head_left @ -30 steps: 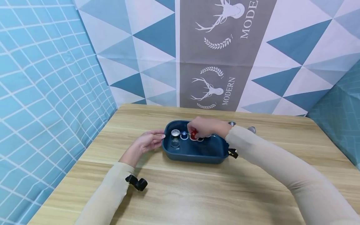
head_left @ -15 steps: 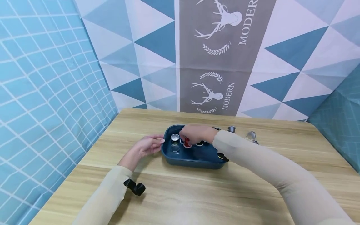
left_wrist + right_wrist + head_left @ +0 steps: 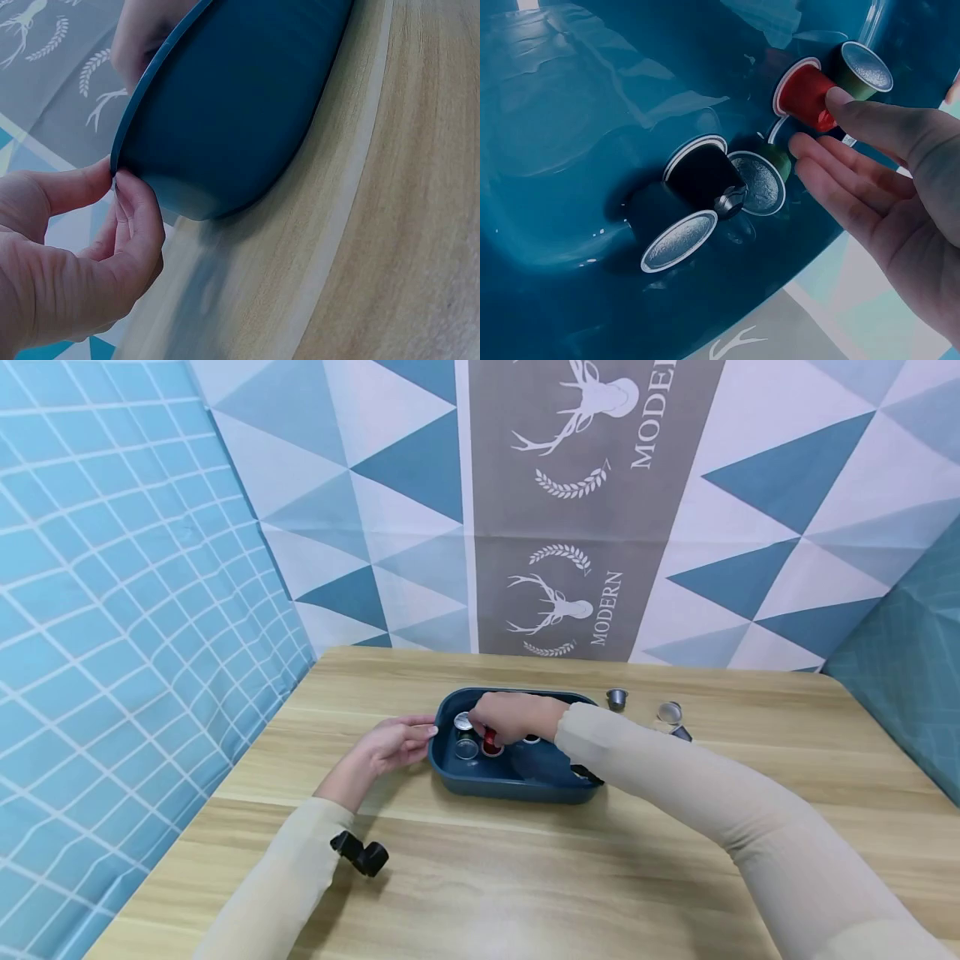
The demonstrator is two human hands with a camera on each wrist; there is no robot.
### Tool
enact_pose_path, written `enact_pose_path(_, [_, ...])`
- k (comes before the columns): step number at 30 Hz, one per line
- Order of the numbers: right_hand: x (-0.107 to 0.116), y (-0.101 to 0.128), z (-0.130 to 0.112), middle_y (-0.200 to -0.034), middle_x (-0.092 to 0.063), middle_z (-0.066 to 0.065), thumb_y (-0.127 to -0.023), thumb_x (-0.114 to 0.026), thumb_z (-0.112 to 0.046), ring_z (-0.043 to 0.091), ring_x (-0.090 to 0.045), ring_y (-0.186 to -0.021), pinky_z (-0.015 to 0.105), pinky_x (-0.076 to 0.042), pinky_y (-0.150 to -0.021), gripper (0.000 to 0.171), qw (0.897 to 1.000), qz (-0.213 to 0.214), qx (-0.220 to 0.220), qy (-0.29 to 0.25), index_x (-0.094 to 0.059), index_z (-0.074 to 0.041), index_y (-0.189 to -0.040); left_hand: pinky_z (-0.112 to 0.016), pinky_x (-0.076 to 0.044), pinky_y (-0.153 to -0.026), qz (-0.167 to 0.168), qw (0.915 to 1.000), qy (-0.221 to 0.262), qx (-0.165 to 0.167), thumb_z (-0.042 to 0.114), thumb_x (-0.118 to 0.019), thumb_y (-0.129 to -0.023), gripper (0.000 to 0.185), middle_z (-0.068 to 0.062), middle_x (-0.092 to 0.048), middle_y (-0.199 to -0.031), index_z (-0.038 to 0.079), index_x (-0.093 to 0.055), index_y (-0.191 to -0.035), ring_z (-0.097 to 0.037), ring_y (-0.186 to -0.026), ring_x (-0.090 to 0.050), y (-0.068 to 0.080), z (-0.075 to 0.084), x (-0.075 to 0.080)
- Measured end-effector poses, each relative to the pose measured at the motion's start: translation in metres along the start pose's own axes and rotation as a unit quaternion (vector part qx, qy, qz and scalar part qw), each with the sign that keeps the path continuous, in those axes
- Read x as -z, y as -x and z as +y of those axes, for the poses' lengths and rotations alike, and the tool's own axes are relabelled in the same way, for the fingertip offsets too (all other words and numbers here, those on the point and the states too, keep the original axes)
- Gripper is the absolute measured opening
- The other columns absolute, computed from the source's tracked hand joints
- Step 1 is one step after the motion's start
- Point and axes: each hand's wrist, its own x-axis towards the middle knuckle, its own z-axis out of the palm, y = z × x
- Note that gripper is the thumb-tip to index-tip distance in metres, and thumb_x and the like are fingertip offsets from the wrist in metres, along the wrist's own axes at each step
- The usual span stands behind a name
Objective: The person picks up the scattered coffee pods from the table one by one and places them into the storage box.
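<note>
A dark blue tray (image 3: 517,790) with rounded corners stands on the wooden table. Its left end is pinched at the rim between the thumb and fingers of my left hand (image 3: 393,745), as the left wrist view shows closely. Reaching inside, my right hand (image 3: 513,714) holds a red coffee capsule (image 3: 807,96) between thumb and fingers, low over the tray floor. Right beside it lies a green capsule (image 3: 864,71) with a silver lid. Another green capsule (image 3: 759,182), a black capsule (image 3: 705,176) and a dark capsule (image 3: 676,238) sit close together nearby.
Beyond the tray's right end, a grey capsule (image 3: 617,699) stands on the table (image 3: 480,877). Farther right lie a silver-lidded capsule (image 3: 670,712) and a dark one (image 3: 681,733). A patterned cloth (image 3: 420,552) hangs behind the table.
My right hand has moved left inside the tray with the red capsule, closer to the silver-lidded capsules at the left end. The left hand has stayed on the rim.
</note>
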Motion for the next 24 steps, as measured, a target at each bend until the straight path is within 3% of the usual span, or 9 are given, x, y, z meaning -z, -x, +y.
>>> enact_pose_path(12, [0.008, 0.016, 0.004, -0.107, -0.069, 0.008, -0.083, -0.074, -0.009, 0.017, -0.06, -0.092, 0.031, -0.053, -0.086, 0.027, 1.0, 0.003, 0.001, 0.022, -0.066, -0.006, -0.109, -0.016, -0.05, -0.067, 0.007, 1.0, 0.002, 0.0, 0.0, -0.05, -0.096, 0.053, 0.008, -0.066, -0.077, -0.008, -0.03, -0.144, -0.001, -0.07, -0.061, 0.0, 0.001, -0.003])
enact_pose_path(18, [0.012, 0.032, 0.006, -0.107, -0.068, 0.011, -0.083, -0.074, -0.012, 0.017, -0.056, -0.087, 0.033, -0.052, -0.083, 0.03, 1.0, -0.01, -0.009, -0.012, -0.065, -0.006, -0.111, -0.016, -0.051, -0.068, 0.015, 0.9999, -0.003, 0.0, 0.001, -0.049, -0.097, 0.052, 0.008, -0.065, -0.08, -0.006, -0.03, -0.145, -0.001, -0.073, -0.061, 0.0, -0.001, -0.003])
enact_pose_path(24, [0.011, 0.048, 0.011, -0.11, -0.067, 0.013, -0.085, -0.073, -0.013, 0.019, -0.061, -0.092, 0.035, -0.053, -0.086, 0.034, 1.0, -0.011, -0.009, -0.027, -0.063, -0.005, -0.116, -0.017, -0.051, -0.069, 0.008, 0.9999, -0.005, -0.006, 0.002, -0.051, -0.097, 0.054, 0.008, -0.066, -0.082, -0.006, -0.029, -0.146, -0.001, -0.076, -0.062, 0.0, -0.002, -0.001])
